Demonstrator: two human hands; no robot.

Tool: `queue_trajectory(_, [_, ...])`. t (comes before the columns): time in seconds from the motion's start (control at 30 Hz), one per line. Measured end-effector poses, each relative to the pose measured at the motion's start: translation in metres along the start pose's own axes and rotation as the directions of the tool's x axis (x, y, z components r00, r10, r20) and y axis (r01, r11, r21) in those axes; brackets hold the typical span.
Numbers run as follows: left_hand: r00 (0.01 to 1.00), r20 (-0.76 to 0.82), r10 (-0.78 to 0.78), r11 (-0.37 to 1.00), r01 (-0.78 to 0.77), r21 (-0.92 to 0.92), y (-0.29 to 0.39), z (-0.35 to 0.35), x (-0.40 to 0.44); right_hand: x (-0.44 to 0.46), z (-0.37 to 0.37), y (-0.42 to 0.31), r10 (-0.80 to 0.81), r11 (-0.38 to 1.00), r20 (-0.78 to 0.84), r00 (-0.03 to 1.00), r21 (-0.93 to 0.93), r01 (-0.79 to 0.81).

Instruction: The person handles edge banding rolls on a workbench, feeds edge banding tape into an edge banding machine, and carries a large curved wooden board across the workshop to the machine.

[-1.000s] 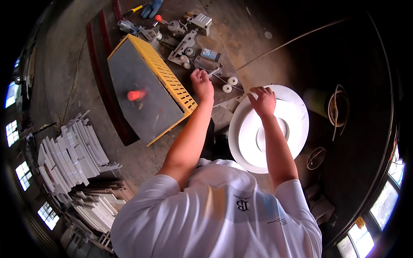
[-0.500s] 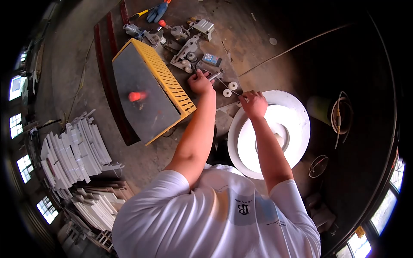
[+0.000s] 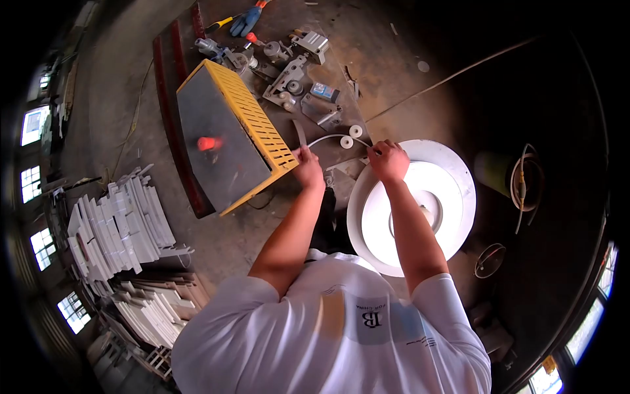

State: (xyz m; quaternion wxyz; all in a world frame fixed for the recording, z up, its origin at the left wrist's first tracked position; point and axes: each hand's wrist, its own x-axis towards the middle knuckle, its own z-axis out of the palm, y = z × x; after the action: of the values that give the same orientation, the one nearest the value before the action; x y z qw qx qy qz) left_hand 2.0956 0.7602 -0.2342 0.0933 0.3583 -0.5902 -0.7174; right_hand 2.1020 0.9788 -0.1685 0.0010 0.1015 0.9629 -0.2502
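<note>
The desk, brown and littered with metal parts (image 3: 287, 77), carries a big yellow slotted box (image 3: 228, 134), and a white reel (image 3: 453, 190) sits just off the near right corner. The left hand (image 3: 308, 168) has just drawn back from the flat metal bracket (image 3: 320, 110) to beside the box's lower corner, fingers pinched on a thin strip (image 3: 328, 137), while the right hand (image 3: 390, 161) grips it by that desk corner. So the strip now bows loosely from hand to hand, seeming to pass between two small white rollers (image 3: 346, 142).
</note>
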Motion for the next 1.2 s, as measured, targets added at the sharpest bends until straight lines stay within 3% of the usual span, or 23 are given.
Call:
queue_trajectory(0.03, [0.993, 0.060, -0.103, 0.994, 0.104, -0.019, 0.014, -0.014, -0.024, 0.000, -0.002, -0.001, 0.002, 1.000, -0.003, 1.000, -0.003, -0.002])
queue_trajectory(0.17, [0.943, 0.247, -0.222, 0.949, 0.151, 0.278, 0.036, -0.095, -0.096, 0.001, -0.002, 0.001, -0.015, 1.000, -0.006, 1.000, 0.009, 0.015])
queue_trajectory(0.23, [0.873, 0.477, -0.102, 0.858, -0.165, 0.486, 0.033, -0.158, -0.108, 0.002, -0.003, -0.004, -0.024, 1.000, -0.010, 1.000, 0.002, 0.024])
queue_trajectory(0.3, [0.801, 0.582, -0.143, 0.511, -0.444, 0.736, 0.042, -0.217, -0.107, 0.001, -0.005, -0.008, -0.022, 1.000, -0.015, 1.000, 0.000, 0.022])
queue_trajectory(0.33, [0.764, 0.619, -0.185, 0.285, -0.561, 0.777, 0.048, -0.228, -0.105, 0.002, -0.005, -0.010, -0.016, 1.000, -0.021, 1.000, 0.001, 0.016])
queue_trajectory(0.43, [0.751, 0.660, 0.009, 0.436, -0.597, 0.674, 0.054, -0.223, -0.092, 0.003, -0.008, -0.013, -0.012, 1.000, -0.005, 1.000, -0.002, 0.012])
queue_trajectory(0.5, [0.782, 0.622, -0.037, 0.781, -0.366, 0.506, 0.046, -0.179, -0.078, 0.003, -0.010, -0.013, -0.030, 1.000, 0.005, 1.000, -0.002, 0.030])
queue_trajectory(0.57, [0.764, 0.645, 0.015, 0.962, -0.188, 0.200, 0.035, -0.119, -0.058, 0.004, -0.010, -0.010, -0.063, 0.998, 0.001, 0.998, 0.001, 0.063])
queue_trajectory(0.6, [0.794, 0.607, 0.013, 0.988, -0.104, 0.114, 0.035, -0.089, -0.051, 0.004, -0.011, -0.008, -0.082, 0.997, 0.001, 0.997, 0.001, 0.082])
queue_trajectory(0.7, [0.871, 0.490, -0.019, 0.995, 0.064, -0.075, 0.042, -0.018, -0.028, 0.003, -0.016, 0.005, -0.142, 0.990, 0.003, 0.990, -0.014, 0.142])
queue_trajectory(0.8, [0.904, 0.427, 0.039, 0.971, 0.067, -0.232, 0.044, 0.017, -0.013, 0.001, -0.025, 0.023, -0.166, 0.985, 0.012, 0.986, -0.042, 0.166])
queue_trajectory(0.97, [0.893, 0.443, 0.080, 0.963, 0.045, -0.266, 0.052, 0.040, 0.010, -0.010, -0.037, 0.046, -0.072, 0.989, -0.017, 0.997, -0.129, 0.069])
queue_trajectory(1.2, [0.886, 0.448, 0.119, 0.971, -0.010, -0.239, 0.058, 0.058, 0.026, -0.003, -0.024, 0.039, -0.169, 0.984, -0.049, 0.984, -0.065, 0.166])
